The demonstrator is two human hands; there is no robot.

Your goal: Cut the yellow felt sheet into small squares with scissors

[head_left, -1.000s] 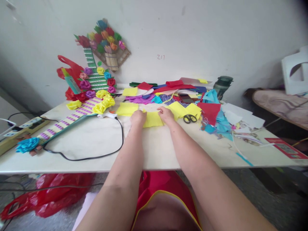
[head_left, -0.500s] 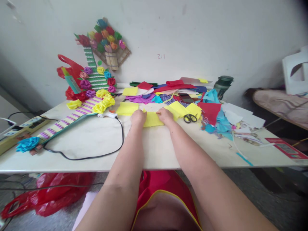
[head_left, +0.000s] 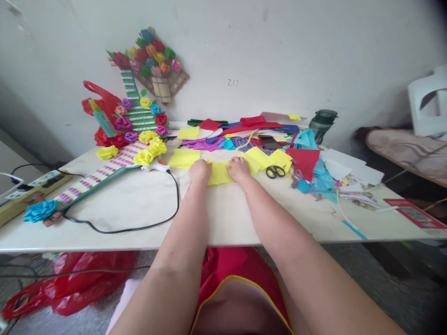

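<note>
A small sheet of yellow crepe paper (head_left: 220, 172) lies on the white table between my hands. My left hand (head_left: 200, 171) is closed on its left edge, the fingertips mostly hidden behind the knuckles. At the right edge, my right hand (head_left: 239, 170) has its bent fingers on the paper, with the thumb side toward the middle. Another yellow sheet (head_left: 184, 158) lies just left of my left hand. Beyond my right hand are more yellow pieces (head_left: 260, 157) and a pair of black-handled scissors (head_left: 275, 171).
A white glue gun (head_left: 156, 167) with a black cord lies left, beside a flower-trimmed guitar-shaped craft (head_left: 101, 174). Coloured paper (head_left: 206, 142) is piled at the back. Blue and red scraps (head_left: 304, 163) and a dark bottle (head_left: 323, 125) stand right. A power strip (head_left: 35, 190) sits far left.
The fingers of my right hand have shifted and loosened a little on the paper's right edge. My left hand stays almost where it was.
</note>
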